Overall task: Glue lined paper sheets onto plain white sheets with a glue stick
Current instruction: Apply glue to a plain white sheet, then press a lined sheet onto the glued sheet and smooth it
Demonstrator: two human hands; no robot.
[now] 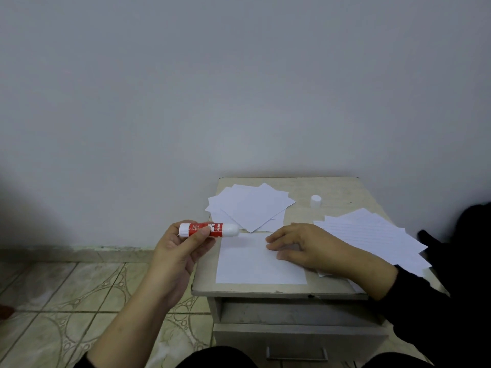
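The glue stick, pinched level in her left hand, points its tip rightward at the sheet her flat right hand steadies.

small cabinet, tiled floor, grey wall

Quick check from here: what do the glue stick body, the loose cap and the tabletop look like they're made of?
Glue stick, held in the left hand: apparently smooth white plastic, with a glossy red printed label round it.
Cap: likely the same white plastic, matte, slightly translucent.
Tabletop: looks like beige laminate over board; dull, scuffed, edge chipped at the front. The core can't be confirmed.
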